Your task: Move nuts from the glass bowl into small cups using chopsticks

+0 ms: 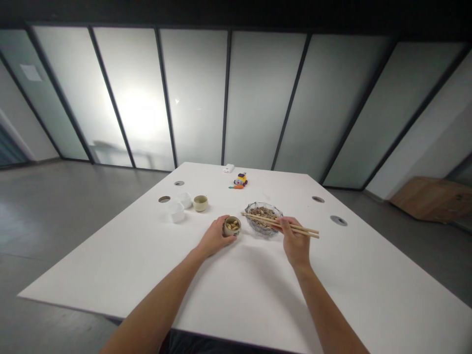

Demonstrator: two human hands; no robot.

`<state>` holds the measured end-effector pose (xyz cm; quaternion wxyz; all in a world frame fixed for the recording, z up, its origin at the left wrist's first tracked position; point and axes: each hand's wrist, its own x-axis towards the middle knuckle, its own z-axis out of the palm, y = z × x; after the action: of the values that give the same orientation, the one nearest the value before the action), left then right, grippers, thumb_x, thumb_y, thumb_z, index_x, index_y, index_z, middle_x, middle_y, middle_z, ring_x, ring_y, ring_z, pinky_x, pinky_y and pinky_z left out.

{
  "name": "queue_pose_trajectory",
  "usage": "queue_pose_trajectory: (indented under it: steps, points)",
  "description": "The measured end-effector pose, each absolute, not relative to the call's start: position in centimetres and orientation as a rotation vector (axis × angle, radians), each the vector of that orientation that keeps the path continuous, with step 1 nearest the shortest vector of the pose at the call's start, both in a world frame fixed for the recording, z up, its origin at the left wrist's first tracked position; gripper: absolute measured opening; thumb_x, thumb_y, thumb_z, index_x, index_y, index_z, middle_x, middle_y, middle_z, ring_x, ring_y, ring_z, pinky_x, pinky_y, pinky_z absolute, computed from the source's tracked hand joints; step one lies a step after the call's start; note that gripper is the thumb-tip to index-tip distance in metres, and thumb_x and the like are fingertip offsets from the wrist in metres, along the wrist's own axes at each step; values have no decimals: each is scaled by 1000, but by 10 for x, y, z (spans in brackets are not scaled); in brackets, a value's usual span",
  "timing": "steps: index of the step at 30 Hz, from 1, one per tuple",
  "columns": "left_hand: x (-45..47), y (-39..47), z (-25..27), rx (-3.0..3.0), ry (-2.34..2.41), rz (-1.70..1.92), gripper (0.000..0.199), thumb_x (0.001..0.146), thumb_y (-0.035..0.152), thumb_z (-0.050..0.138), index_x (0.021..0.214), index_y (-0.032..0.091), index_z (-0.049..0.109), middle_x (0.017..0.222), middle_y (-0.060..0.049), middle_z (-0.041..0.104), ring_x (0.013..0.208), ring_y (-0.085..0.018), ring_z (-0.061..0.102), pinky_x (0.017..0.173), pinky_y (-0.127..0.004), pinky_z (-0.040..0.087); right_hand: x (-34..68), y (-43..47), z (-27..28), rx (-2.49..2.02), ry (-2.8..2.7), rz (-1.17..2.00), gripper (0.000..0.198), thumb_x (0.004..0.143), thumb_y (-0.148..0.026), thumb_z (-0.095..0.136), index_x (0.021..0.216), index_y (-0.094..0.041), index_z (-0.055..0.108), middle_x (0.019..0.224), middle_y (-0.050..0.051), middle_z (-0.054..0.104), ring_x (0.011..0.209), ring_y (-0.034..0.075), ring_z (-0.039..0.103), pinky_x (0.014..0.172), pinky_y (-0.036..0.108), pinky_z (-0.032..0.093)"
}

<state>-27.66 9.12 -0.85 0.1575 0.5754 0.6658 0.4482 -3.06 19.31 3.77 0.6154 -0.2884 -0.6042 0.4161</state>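
Observation:
My left hand wraps around a small beige cup that holds a few pale nuts, resting on the white table. My right hand grips a pair of wooden chopsticks. Their tips reach left over a clear glass bowl filled with brown seeds or nuts. The bowl stands just right of the cup.
Further left stand two small white cups and an empty beige cup. A yellow toy car and a white box lie near the far edge. Round cable holes dot the tabletop. Frosted glass panels stand behind.

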Motion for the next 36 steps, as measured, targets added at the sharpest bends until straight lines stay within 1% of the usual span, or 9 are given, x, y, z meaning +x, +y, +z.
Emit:
queue_pose_trajectory:
  steps: [4,7,9,12,15,20,26,32,36]
  points:
    - [-276,91,-7,1658,1904,1281,76,74,30,84,144,23,55,143,-12,65,131,-32,63,116,-48,49,-45,177,36,-615,-1581,871,41,90,-64,70,82,-24,76,86,6,75,81,25,71,75,41,62]
    - [-276,90,-6,1655,1917,1272,77,73,29,84,144,23,55,143,-12,65,132,-32,62,117,-48,47,-39,179,39,-626,-1604,767,43,94,-64,65,83,-24,75,85,6,74,80,24,70,75,40,60]
    - [-275,90,-5,1643,1924,1263,77,73,29,85,144,23,55,144,-12,65,133,-33,62,118,-48,47,-26,187,43,-678,-1576,595,44,98,-63,60,84,-23,73,85,7,73,80,24,69,74,39,57]
    - [-275,90,-4,1635,1920,1252,76,74,29,84,144,23,56,144,-13,65,132,-33,62,118,-49,47,-4,202,49,-765,-1588,234,47,99,-64,57,80,-23,70,82,7,70,80,23,66,75,37,54]
    - [-275,90,-3,1634,1915,1266,76,73,29,85,143,24,56,144,-12,65,132,-33,62,118,-49,47,8,213,48,-812,-1645,109,51,101,-67,52,81,-23,69,82,7,69,78,23,65,76,36,52]
    - [-275,89,0,1647,1922,1260,76,73,27,86,143,22,56,144,-13,65,133,-33,61,119,-48,45,6,219,40,-816,-1744,128,52,104,-65,48,85,-22,71,87,8,71,80,22,66,76,36,53]
    - [-274,87,3,1645,1915,1246,75,74,27,85,144,21,56,146,-14,64,134,-32,60,119,-48,45,2,223,31,-727,-1819,201,46,105,-59,51,91,-23,76,90,8,72,83,23,68,79,38,56]
    - [-274,88,1,1657,1907,1258,76,74,27,85,144,22,56,145,-13,64,134,-33,61,119,-49,45,5,222,34,-760,-1758,228,47,101,-61,56,82,-22,74,85,7,71,77,22,68,76,37,56]
    - [-274,89,0,1640,1912,1250,76,74,30,85,144,22,56,144,-13,65,132,-33,62,117,-49,47,4,217,41,-809,-1582,313,45,97,-62,62,82,-21,73,87,8,73,80,24,71,78,40,58]
